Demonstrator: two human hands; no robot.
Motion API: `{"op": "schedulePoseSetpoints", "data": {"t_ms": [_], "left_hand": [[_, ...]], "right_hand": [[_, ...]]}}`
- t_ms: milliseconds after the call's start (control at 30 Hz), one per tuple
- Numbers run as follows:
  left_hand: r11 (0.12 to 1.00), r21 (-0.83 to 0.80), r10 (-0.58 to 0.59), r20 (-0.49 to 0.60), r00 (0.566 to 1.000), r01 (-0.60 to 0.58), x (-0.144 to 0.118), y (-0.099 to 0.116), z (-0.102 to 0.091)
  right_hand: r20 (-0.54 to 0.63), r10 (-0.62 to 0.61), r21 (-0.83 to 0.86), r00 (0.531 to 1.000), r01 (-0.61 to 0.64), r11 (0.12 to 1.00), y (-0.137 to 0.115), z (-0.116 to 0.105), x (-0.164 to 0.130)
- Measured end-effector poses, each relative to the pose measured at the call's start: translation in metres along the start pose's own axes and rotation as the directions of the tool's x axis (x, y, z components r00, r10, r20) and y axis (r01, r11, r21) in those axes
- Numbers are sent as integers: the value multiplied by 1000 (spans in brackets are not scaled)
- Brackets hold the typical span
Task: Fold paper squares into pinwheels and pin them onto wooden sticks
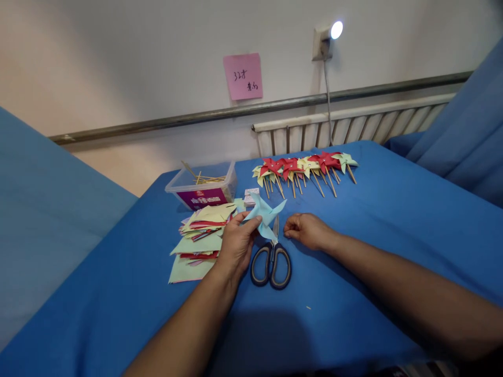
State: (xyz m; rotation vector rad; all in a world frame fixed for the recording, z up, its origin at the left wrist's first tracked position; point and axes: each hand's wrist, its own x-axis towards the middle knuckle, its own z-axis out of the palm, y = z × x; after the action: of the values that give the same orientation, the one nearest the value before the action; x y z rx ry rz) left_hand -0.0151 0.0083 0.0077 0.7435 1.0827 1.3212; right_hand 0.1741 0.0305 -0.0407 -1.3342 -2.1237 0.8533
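A table covered in blue cloth (353, 251). Scissors (271, 262) lie near its middle. Just left of the scissors, a paper stack (198, 238). Behind the scissors, a small white block (250, 197); behind and left, a clear box (202, 188); behind and right, a pinwheel row (304, 168).

I see a plain off-white wall (118, 57) with a pink square sticky note (242, 76) bearing handwriting. A small lit plug-in lamp (334, 31) glows above a white ribbed radiator (353, 125). A metal rail (196, 118) runs along the wall. Blue cloth covers the worktop (373, 235).
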Motion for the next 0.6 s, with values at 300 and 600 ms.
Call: {"op": "schedulePoseSetpoints", "data": {"t_ms": [300, 600], "left_hand": [[1000, 8, -7, -4, 1000, 7, 2, -3, 0], [1000, 27, 2, 1, 1000, -2, 2, -2, 0]], "right_hand": [[62, -142, -30, 988, 144, 989, -1, -15, -7], [168, -136, -384, 976, 192, 903, -14, -21, -12]]}}
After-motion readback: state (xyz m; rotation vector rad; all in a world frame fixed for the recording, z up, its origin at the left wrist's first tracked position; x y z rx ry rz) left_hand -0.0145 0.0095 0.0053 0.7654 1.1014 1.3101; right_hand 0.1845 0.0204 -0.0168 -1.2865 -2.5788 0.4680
